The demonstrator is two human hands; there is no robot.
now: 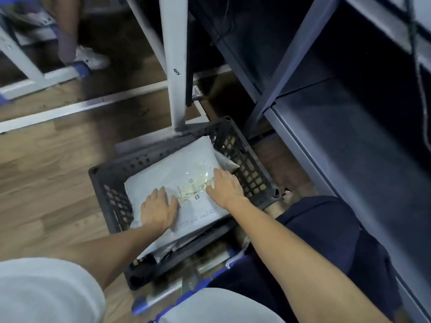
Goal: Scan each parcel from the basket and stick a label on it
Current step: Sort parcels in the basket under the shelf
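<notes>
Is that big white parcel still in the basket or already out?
In. The white parcel lies atop others inside the dark basket, both hands flat on it.

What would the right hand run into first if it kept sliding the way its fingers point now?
Probably the far wall of the dark basket. The right hand lies flat on the top grey parcel, fingers aimed up-left along it; depth is unclear, so this is a guess.

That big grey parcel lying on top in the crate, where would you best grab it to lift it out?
Probably by its two short edges, from above. The grey parcel lies flat and fills the dark crate, so no single grip spans it. The left hand and right hand already rest near those ends.
</notes>
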